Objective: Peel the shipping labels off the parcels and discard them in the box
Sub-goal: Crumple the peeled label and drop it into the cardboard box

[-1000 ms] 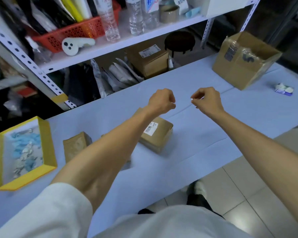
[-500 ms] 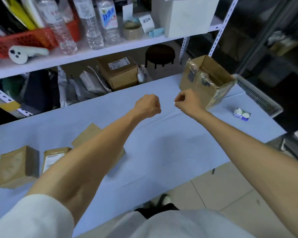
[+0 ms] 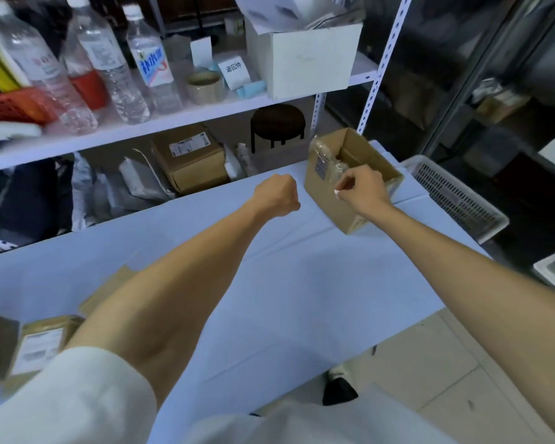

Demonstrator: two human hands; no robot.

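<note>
Fingers [image 3: 346, 183]: right hand [image 3: 364, 187] pinches a crumpled white label [image 3: 336, 192]; left hand [image 3: 277, 195] clenched, nothing visible in it.
Label position: held just before the open box [image 3: 334, 216].
Parcels [image 3: 39, 344]: tabletop [image 3: 302, 283], far left.

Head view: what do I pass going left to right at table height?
Labelled parcel → left hand → open cardboard box → white basket. The right hand, pinching a white scrap, overlaps the box.

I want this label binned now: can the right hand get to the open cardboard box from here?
Probably yes. The right hand, pinching a white label scrap, is in front of the cardboard box at its near wall, the top is open, and nothing lies between.
</note>
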